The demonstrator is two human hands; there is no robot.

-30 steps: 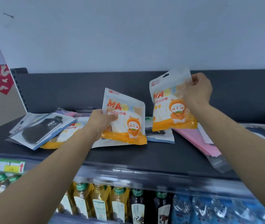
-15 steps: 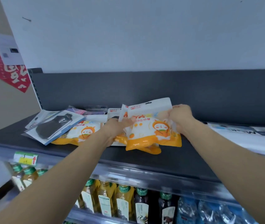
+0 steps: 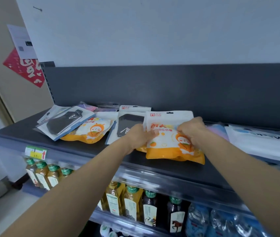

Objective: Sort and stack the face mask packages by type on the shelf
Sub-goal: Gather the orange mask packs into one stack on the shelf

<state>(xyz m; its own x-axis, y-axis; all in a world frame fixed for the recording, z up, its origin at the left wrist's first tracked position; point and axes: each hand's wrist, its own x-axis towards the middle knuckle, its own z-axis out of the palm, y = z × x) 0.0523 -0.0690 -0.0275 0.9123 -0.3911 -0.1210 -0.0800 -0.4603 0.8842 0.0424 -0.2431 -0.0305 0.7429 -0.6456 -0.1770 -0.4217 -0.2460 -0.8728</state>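
Orange and white glossy film makes up the orange pouch [image 3: 165, 142] I take as my reference: a flat, soft, rectangular pack with a white header, a hang slot and a cartoon print. It lies on the dark matte shelf [image 3: 91, 152]. A second orange edge shows under its lower rim, so it rests on at least one like pack.

Left hand [image 3: 138, 135]: at the pouch's left edge, fingers curled onto the film, gripping it. Right hand [image 3: 191, 130]: at the pouch's upper right, fingers curled tight and bunching the film, which wrinkles there.

Touching the pouch on its left and partly under it lies a black mask pack [image 3: 127, 123], white card with a clear window. Further left of the pouch lies a loose orange pack [image 3: 92, 132], same print, tilted. A blue-edged black mask pack [image 3: 65, 123] lies askew on top of it. I cannot identify the thin pinkish packs behind those.

Just right of the pouch a pink pack [image 3: 217, 131] lies flat, and beyond it a large white pack [image 3: 262, 142], smooth and glossy.

Below the pouch, under the shelf's front rail, stand amber and dark drink bottles [image 3: 132, 202] with green caps, and crinkled blue water bottles [image 3: 221, 219] to their right. A yellow price tag [image 3: 36, 152] sits on the rail, well left of the pouch.
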